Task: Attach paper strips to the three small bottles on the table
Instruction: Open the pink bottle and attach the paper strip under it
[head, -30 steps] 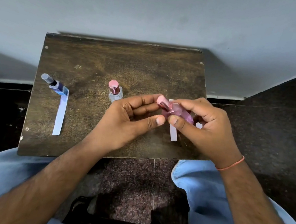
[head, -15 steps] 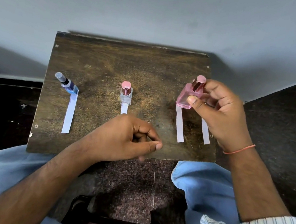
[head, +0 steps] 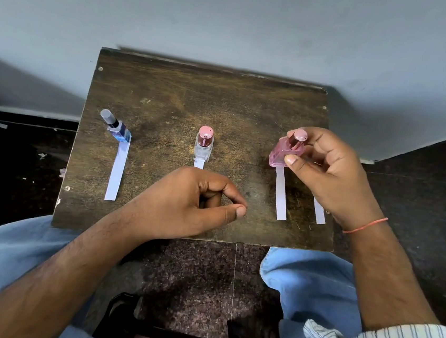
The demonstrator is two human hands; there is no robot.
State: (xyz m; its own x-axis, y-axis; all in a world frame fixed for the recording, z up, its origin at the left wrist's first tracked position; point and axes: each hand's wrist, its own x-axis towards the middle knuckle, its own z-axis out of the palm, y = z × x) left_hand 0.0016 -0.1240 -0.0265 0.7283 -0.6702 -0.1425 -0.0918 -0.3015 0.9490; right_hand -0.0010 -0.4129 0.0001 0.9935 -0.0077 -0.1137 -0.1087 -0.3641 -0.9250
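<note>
Three small bottles stand in a row on the dark wooden table (head: 169,94). The blue bottle (head: 117,129) at the left has a white paper strip (head: 117,170) running toward me. The clear bottle with a pink cap (head: 204,146) is in the middle, a short piece of strip (head: 198,164) showing below it. My right hand (head: 326,174) grips the pink bottle (head: 284,153) at the right, thumb and fingers on its body and cap. A strip (head: 281,195) hangs from it, and a second strip (head: 319,210) lies partly under my wrist. My left hand (head: 193,204) rests curled on the table, holding nothing.
The table backs onto a pale grey wall (head: 232,18). Dark stone floor (head: 420,189) lies on both sides. My knees in blue jeans (head: 309,282) sit under the table's near edge. A dark object (head: 172,328) lies on the floor between my legs.
Both hands held the pink bottle over the table a second ago. My left hand let go and dropped to the table. My right hand carried the bottle to the far right and stands it upright.
</note>
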